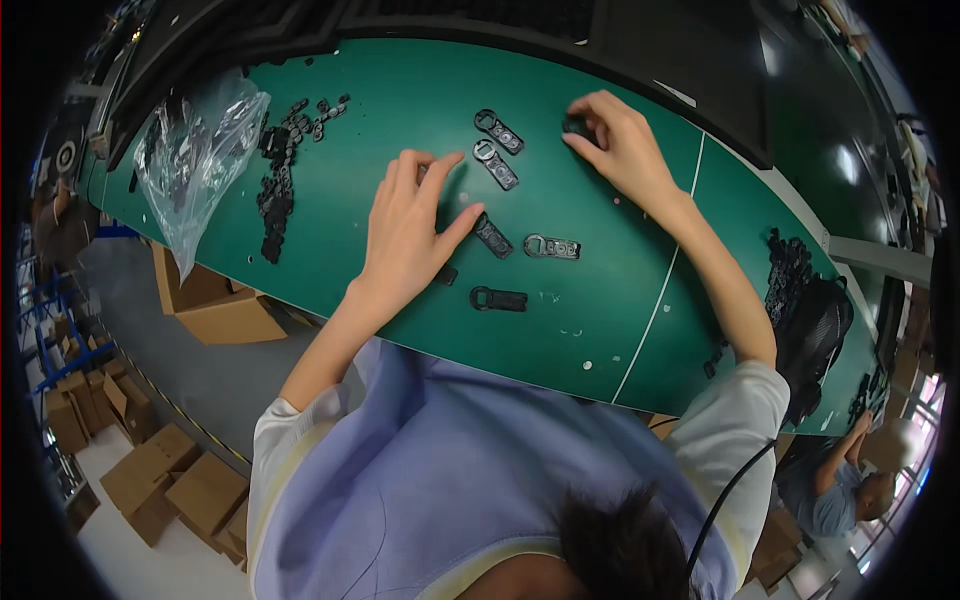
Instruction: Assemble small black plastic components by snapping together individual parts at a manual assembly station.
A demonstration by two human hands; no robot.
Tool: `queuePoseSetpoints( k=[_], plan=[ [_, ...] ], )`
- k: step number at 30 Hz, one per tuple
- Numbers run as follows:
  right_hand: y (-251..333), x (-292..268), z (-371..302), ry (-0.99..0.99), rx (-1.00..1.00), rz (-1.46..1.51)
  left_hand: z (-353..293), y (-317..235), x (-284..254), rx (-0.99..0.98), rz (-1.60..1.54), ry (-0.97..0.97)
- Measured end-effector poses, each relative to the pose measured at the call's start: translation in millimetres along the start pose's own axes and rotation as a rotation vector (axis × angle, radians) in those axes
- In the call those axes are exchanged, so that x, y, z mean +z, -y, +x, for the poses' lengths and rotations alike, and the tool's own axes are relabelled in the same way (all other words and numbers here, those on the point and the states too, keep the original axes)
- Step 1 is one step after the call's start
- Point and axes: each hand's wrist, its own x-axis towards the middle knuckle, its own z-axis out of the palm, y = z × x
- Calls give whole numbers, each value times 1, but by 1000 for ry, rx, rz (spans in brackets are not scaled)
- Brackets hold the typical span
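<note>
My left hand (405, 215) is open over the green table (400, 90), thumb and index finger spread apart. Close to its thumb lies a black plastic part with a ring end (493, 236). Farther to the right, my right hand (622, 145) is closed on a small dark piece (577, 126), partly hidden by the fingers. Between the hands lie two more ring-ended parts, one black (499, 131) and one with a pale ring (496, 166). Nearer to me are another pale-ringed part (552, 247) and a black one (498, 299). A small black piece (446, 275) sits beside my left wrist.
A clear plastic bag (200, 150) and a long pile of small black parts (277, 190) lie on the left. At the right are more black parts (788, 268) and a black bag (818, 325). Cardboard boxes (225, 315) stand below the left edge. Another person (840, 490) is at the far right.
</note>
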Motion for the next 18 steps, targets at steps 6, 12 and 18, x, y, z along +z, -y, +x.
queuePoseSetpoints(
  k=[6, 12, 18],
  plan=[
    [16, 33, 60, 132, -373, 1, -5, -10, 1, -55, 77, -158],
    [32, 2, 50, 147, -800, -176, -76, -50, 11, -107, 14, -222],
    [46, 0, -40, 370, -587, 6, -89, -52, 33, 63, -31, -28]
  ],
)
